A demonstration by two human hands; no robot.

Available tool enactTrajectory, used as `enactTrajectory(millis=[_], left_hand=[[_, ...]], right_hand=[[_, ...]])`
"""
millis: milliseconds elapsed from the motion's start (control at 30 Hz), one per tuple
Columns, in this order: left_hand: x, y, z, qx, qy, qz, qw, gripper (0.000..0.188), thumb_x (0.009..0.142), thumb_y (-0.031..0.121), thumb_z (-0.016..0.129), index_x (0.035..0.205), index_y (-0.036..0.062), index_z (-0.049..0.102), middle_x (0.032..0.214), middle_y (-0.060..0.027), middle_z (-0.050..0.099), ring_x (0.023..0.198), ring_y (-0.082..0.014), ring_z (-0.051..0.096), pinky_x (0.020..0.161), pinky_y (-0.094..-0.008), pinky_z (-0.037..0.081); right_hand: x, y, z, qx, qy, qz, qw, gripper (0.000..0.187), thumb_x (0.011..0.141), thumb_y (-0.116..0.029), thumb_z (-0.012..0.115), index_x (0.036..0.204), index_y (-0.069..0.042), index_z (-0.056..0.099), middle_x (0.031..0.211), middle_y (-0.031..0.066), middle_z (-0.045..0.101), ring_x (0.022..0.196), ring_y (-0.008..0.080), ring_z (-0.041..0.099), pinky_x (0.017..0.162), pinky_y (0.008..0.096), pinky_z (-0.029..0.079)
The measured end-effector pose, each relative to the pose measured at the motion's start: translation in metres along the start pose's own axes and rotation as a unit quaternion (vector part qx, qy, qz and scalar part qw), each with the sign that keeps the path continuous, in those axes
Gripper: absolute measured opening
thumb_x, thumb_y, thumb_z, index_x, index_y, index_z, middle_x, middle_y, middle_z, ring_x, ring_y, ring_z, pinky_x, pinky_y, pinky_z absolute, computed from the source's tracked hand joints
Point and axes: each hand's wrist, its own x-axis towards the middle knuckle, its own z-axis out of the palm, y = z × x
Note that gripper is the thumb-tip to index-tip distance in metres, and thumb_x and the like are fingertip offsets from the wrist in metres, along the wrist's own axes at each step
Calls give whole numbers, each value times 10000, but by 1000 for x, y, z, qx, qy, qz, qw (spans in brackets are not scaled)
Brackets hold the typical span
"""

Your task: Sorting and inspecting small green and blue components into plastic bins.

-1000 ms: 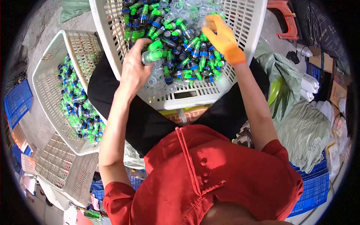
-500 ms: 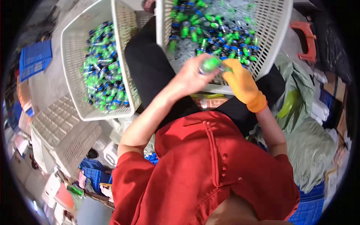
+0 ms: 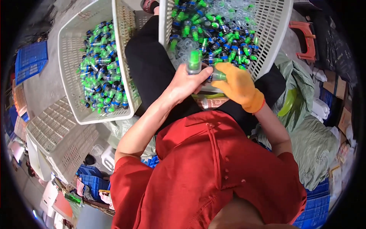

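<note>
My bare left hand (image 3: 182, 83) is closed around a small clear plastic piece with a bright green top (image 3: 194, 60), which stands upright out of the fist and is blurred by motion. Close beside it, my right hand (image 3: 241, 84) wears an orange knit glove and pinches another small clear-and-green plastic piece (image 3: 219, 75) that points toward the left thumb. Both hands are over the near edge of a white slatted basket (image 3: 271, 36) between my knees. Inside it lie many green, blue and black plastic pieces (image 3: 228, 42) and a heap of clear ones (image 3: 228, 11).
To the left, a second white basket (image 3: 68, 76) holds similar green and blue-black pieces. An upturned white crate (image 3: 53, 124) stands below it. Farther left is a blue crate (image 3: 32, 61); at right, an orange-red plastic stool (image 3: 305, 40) and grey-green sacks (image 3: 314, 149).
My left hand has moved slightly left, and the green-topped piece in it has swung upright. The gloved hand has turned, with its fingers now reaching farther left toward the left thumb.
</note>
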Motion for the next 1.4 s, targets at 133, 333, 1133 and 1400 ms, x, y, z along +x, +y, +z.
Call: enactTrajectory(millis=[133, 333, 1133, 1400], left_hand=[[-8, -11, 8, 277, 121, 263, 916, 159, 829, 106, 684, 954, 23, 630, 771, -37, 631, 653, -135, 566, 617, -260, 468], [-34, 22, -16, 448, 211, 371, 785, 253, 778, 98, 718, 1012, 37, 641, 889, -92, 675, 715, -180, 613, 651, -279, 482], [132, 71, -40, 200, 163, 170, 951, 336, 830, 122, 702, 1115, 13, 563, 846, -99, 652, 677, -192, 667, 563, -262, 518], [85, 13, -16, 91, 80, 134, 984, 279, 909, 128, 647, 1148, 7, 569, 880, -72, 610, 609, -119, 581, 553, -212, 470]], right_hand=[[-1, -4, 22, 395, 30, 73, 915, 313, 848, 7, 548, 1153, -28, 488, 970, 50, 524, 766, 131, 485, 688, 243, 421], [35, -6, 17, 467, -70, 113, 874, 378, 862, -18, 549, 1232, -49, 476, 1055, 82, 524, 793, 117, 514, 692, 212, 429], [64, 152, 10, 238, 69, 180, 952, 324, 758, -177, 635, 1061, -112, 543, 954, 74, 624, 852, 257, 601, 753, 344, 479], [27, 73, 17, 0, 40, 15, 999, 389, 780, -191, 653, 1138, -99, 530, 1005, 73, 591, 836, 273, 577, 745, 338, 468]])
